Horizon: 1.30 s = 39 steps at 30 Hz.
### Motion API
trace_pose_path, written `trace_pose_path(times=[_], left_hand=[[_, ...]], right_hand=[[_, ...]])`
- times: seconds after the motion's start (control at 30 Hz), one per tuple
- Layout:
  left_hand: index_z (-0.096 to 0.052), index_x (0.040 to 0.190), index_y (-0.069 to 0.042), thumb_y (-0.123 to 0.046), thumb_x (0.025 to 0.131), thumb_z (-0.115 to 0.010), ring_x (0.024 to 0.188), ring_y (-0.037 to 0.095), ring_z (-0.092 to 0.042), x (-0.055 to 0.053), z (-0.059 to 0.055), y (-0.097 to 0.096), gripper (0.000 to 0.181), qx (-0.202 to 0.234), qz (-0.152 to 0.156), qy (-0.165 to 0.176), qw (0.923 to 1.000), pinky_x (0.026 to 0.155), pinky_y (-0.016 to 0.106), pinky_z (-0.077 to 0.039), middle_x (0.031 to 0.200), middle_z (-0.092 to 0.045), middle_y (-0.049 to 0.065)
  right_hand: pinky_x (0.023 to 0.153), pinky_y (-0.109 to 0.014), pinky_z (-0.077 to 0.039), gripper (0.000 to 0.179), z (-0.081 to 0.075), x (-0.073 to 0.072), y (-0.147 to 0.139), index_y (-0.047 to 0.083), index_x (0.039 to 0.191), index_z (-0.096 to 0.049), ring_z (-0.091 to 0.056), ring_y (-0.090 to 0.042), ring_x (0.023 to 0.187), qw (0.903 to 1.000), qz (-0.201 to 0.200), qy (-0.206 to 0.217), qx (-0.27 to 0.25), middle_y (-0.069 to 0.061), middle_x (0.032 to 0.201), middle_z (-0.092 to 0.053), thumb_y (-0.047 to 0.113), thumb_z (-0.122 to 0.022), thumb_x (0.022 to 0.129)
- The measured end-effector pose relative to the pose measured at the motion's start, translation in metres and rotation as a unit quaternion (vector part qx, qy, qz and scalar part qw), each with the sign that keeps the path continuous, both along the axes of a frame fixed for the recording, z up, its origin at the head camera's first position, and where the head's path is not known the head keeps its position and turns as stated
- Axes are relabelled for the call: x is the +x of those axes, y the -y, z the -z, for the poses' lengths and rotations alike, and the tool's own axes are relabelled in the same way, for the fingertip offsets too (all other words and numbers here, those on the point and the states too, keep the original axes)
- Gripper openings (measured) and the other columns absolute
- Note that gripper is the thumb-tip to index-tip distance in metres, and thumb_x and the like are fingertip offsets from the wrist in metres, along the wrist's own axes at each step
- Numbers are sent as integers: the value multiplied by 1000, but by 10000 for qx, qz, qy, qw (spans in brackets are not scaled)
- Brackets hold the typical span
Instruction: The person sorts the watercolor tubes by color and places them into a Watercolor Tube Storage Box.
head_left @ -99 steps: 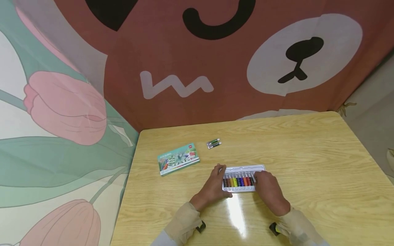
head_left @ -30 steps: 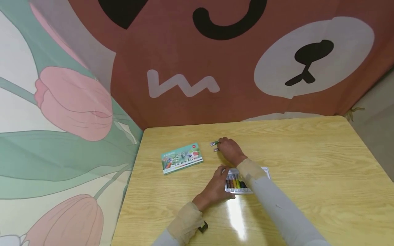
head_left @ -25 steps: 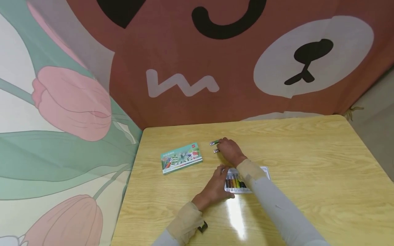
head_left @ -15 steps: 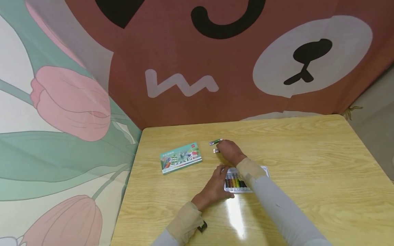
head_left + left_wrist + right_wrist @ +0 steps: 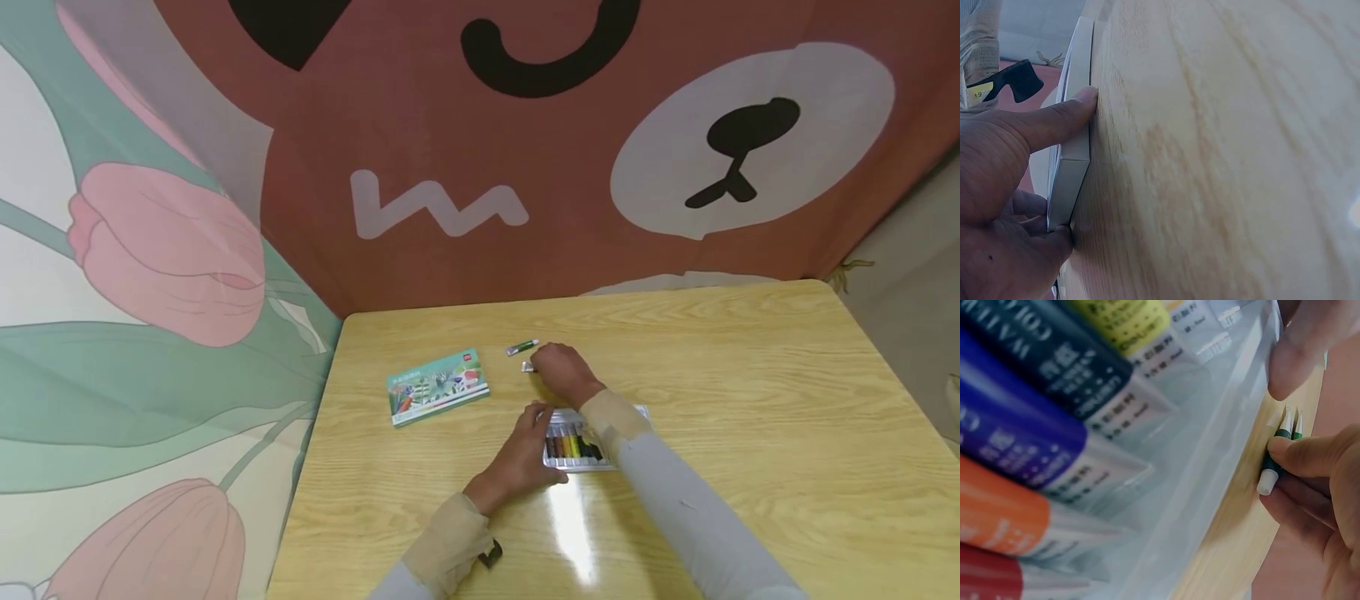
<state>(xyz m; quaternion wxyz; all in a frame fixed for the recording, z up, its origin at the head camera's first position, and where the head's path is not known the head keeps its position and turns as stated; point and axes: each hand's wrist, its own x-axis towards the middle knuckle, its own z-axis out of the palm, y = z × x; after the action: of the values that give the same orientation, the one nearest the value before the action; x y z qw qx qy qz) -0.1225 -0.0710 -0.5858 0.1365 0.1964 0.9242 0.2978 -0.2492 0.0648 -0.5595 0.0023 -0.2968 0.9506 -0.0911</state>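
A white plastic tray [image 5: 588, 469] of several coloured paint tubes [image 5: 564, 443] lies on the table. My left hand [image 5: 522, 458] grips its left end. In the left wrist view the thumb and fingers bracket the tray's white edge [image 5: 1077, 140]. My right hand [image 5: 566, 371] reaches across the tray, its forearm hiding the tray's right part. In the right wrist view its thumb and fingers pinch a dark green paint tube [image 5: 1272, 461] with a white cap. Just beyond lies another green paint tube [image 5: 522, 347], loose on the wood.
A flat teal paint box [image 5: 438, 387] with a printed picture lies left of the tray. The wooden table [image 5: 750, 392] extends to the right. A cloth with a bear print [image 5: 420, 267] hangs along its far edge, and a flowered cloth [image 5: 172, 250] hangs on the left.
From the tray's right end, my right hand has gone to the two loose tubes. It has since drawn slightly back, uncovering the farther green one. My left hand has stayed on the tray.
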Motion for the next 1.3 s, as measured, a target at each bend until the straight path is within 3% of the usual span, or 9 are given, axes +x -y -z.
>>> trace_pose_path(times=[0.23,0.43,0.57,0.7,0.9,1.1,1.3], left_hand=[[-25,162,-3,-28,70,-96,151,28,-34,0,0,-1,118,-41,7,-16,10000,118,33,-42,161,-31,12],[-25,162,-3,-30,71,-95,153,29,-33,-1,-1,1,118,-153,-2,-55,9999,118,34,-42,163,-30,12],[-25,162,-4,-31,71,-95,152,27,-33,-2,-2,2,118,-207,-25,-79,9998,119,34,-41,162,-30,12],[-26,162,-4,-30,69,-96,151,29,-35,-1,-1,1,119,-171,-68,-67,9998,118,34,-42,162,-31,12],[-27,162,-5,-29,69,-96,149,29,-38,5,2,-2,118,-122,-65,-26,9999,118,34,-42,161,-32,12],[-26,162,-6,-29,70,-96,149,27,-37,5,3,-1,118,-121,-94,-69,9999,118,34,-42,161,-32,11],[-25,162,-6,-31,71,-95,152,30,-33,2,3,-1,118,-241,-61,-102,9996,119,36,-41,162,-31,11]], right_hand=[[69,-40,-60,16,-5,6,-12,5,83,-76,-71,-23,77,9964,455,95,-712,-8,82,-74,1,-66,94],[72,-43,-61,11,-7,18,-30,5,86,-78,-73,-26,79,9830,1039,230,-1493,-10,85,-76,5,-71,94],[73,-43,-61,6,-17,30,-47,5,91,-79,-73,-25,81,9724,1346,334,-1878,-11,88,-77,6,-74,92],[65,-37,-57,6,-28,50,-69,5,93,-79,-70,-19,74,9618,1559,555,-2183,-9,87,-77,8,-75,92],[57,-27,-47,5,-33,93,-103,4,93,-78,-62,-11,67,9462,1958,922,-2406,-8,85,-77,8,-76,91],[58,-29,-46,7,-27,129,-118,5,90,-75,-60,-13,68,9380,2424,1182,-2179,-5,81,-75,12,-75,91],[58,-29,-45,9,-15,148,-117,2,90,-72,-57,-15,68,9322,2668,1191,-2139,-7,82,-74,10,-77,88]])
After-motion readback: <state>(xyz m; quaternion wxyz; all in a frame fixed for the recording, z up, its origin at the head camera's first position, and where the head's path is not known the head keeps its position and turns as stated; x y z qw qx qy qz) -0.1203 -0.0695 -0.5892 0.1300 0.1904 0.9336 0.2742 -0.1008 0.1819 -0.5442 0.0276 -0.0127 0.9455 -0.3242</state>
